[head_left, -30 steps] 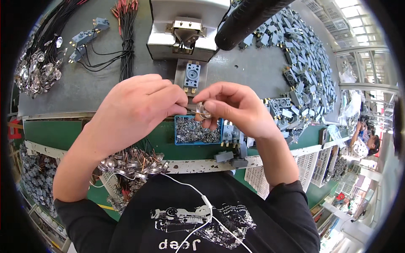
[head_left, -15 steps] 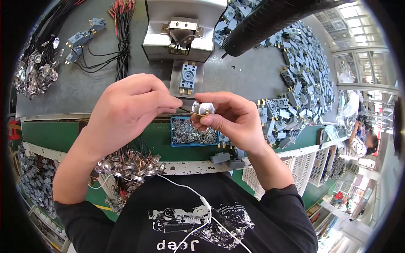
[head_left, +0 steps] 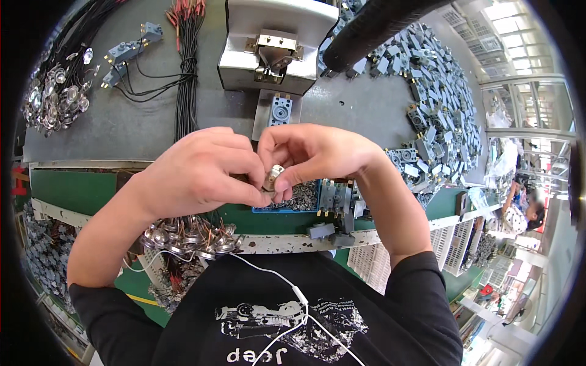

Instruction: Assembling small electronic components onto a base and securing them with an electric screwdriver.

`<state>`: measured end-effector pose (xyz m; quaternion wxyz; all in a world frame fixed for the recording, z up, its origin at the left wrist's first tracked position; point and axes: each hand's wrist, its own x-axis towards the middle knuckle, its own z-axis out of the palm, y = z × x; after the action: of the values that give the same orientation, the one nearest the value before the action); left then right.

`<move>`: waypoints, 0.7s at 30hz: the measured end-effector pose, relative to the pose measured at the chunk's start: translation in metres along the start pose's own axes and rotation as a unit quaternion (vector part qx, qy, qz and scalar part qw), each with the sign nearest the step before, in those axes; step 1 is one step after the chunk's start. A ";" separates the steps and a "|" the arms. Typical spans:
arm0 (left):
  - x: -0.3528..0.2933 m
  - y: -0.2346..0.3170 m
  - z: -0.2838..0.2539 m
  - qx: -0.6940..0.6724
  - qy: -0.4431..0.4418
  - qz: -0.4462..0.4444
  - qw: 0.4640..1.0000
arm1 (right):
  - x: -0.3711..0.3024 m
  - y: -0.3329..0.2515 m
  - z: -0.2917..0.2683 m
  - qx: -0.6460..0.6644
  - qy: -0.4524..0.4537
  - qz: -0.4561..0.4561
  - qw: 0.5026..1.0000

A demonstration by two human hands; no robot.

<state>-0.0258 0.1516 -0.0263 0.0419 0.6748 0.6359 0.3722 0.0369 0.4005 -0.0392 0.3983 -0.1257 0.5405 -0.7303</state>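
In front of my chest both hands meet around a small round silver metal part (head_left: pixel 274 177) with a brassy piece on it. My right hand (head_left: pixel 320 155) pinches it between thumb and fingers. My left hand (head_left: pixel 210 171) closes its thumb and fingertips on the part's other side; the exact grip is hidden. Just beyond the fingers, a grey-blue switch block (head_left: pixel 281 110) with brass terminals lies on a metal plate below the press-like fixture (head_left: pixel 268 67). Under my hands is a blue tray (head_left: pixel 274 211) of small metal pieces, partly covered.
A big heap of grey-blue switch blocks (head_left: pixel 436 104) covers the right side. Bundled black wires (head_left: pixel 186 91) and round metal parts (head_left: pixel 58 100) lie at left. More round parts (head_left: pixel 189 235) sit by the near edge. A black cylindrical arm (head_left: pixel 378 33) reaches in overhead. Another person (head_left: pixel 516 213) is far right.
My hands have come together around the round metal part, which is lower and slightly left, turned and more covered by fingers. The whole view has shifted a little.
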 end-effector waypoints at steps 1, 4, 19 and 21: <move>0.000 -0.001 0.000 -0.011 -0.011 -0.011 1.000 | 0.004 0.000 -0.002 -0.012 -0.024 0.023 0.999; 0.001 0.009 0.005 -0.020 -0.022 -0.057 0.998 | -0.002 -0.006 0.006 -0.025 -0.037 0.041 0.998; 0.030 -0.032 0.015 0.042 0.030 -0.245 0.968 | -0.029 -0.102 0.049 -0.346 0.559 -0.573 0.489; 0.032 -0.034 0.013 0.033 0.018 -0.246 0.968 | -0.020 -0.102 0.042 -0.329 0.557 -0.573 0.503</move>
<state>-0.0493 0.1919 -0.0395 0.0988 0.4916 0.7949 0.3416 0.0300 0.3956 0.0722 -0.5607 -0.0975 0.6617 -0.4880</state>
